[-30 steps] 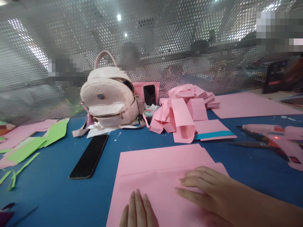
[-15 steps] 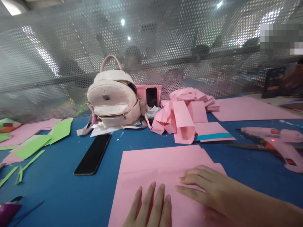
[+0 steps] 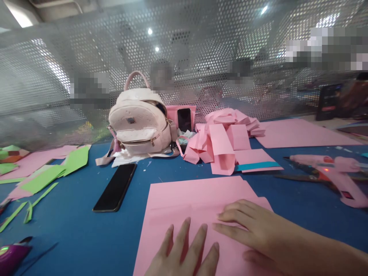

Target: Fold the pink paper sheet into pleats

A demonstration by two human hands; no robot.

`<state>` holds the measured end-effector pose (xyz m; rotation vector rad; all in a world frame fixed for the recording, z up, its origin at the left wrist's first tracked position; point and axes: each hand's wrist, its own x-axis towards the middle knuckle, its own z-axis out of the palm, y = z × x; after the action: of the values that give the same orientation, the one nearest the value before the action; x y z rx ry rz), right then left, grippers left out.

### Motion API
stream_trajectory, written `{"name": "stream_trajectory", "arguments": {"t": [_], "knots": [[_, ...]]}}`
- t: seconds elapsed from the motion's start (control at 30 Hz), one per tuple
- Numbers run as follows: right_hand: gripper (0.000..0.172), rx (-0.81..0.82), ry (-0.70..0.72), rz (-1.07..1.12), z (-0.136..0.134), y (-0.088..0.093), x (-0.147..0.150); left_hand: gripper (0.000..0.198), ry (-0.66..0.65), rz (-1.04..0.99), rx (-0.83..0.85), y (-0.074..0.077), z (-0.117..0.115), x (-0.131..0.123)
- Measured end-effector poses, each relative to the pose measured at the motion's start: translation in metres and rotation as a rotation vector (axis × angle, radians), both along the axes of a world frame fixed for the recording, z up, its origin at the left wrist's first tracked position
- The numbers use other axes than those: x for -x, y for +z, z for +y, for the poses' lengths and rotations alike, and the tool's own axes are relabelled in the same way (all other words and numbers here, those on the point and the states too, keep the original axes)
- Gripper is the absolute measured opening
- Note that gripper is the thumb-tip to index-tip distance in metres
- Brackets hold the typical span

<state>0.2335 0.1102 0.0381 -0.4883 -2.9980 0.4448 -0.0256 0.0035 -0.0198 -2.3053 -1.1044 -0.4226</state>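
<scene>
A large pink paper sheet [image 3: 189,199] lies on the blue table [image 3: 74,230] in front of me, with a fold line across it. My left hand [image 3: 184,257] rests flat on the sheet's near part, fingers spread. My right hand [image 3: 253,230] lies flat on the folded right side of the sheet, fingers stretched out toward the left. Neither hand holds anything.
A black phone [image 3: 115,188] lies left of the sheet. Behind it stand a pale pink backpack [image 3: 140,122], a second phone [image 3: 184,119] and a pile of folded pink paper [image 3: 224,142]. A pink glue gun [image 3: 330,168] and scissors lie right. Green scraps [image 3: 43,176] lie left. A perforated screen [image 3: 201,57] closes the back.
My left hand has slid forward onto the sheet and its fingers have spread. My right hand has stayed in place. The view has shifted slightly.
</scene>
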Motion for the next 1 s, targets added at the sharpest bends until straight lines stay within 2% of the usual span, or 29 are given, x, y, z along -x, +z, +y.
{"name": "stream_trajectory", "arguments": {"t": [0.13, 0.2, 0.33, 0.43, 0.57, 0.73, 1.0], "knots": [[0.058, -0.07, 0.022, 0.049, -0.003, 0.0, 0.001, 0.035, -0.069, -0.067, -0.066, -0.004, 0.003, -0.001], [0.058, -0.107, 0.023, 0.051, -0.004, 0.0, 0.002, 0.031, -0.117, -0.084, -0.13, 0.0, 0.006, 0.001], [0.05, -0.127, 0.015, 0.043, -0.005, 0.002, 0.004, 0.037, -0.189, 0.118, -0.081, 0.016, 0.009, 0.008], [0.045, -0.089, 0.027, 0.055, -0.004, 0.008, 0.008, 0.038, -0.16, 0.065, -0.083, 0.021, 0.007, 0.007], [0.038, -0.039, -0.002, 0.014, -0.002, 0.022, 0.019, 0.038, -0.131, -0.071, -0.112, 0.017, 0.007, 0.002], [0.03, -0.107, 0.024, -0.029, 0.002, 0.035, 0.042, 0.039, -0.133, -0.102, -0.137, 0.013, 0.008, 0.002], [0.027, -0.267, 0.064, -0.029, 0.01, 0.025, 0.069, 0.024, -0.109, -0.204, -0.195, 0.011, 0.009, -0.002]]}}
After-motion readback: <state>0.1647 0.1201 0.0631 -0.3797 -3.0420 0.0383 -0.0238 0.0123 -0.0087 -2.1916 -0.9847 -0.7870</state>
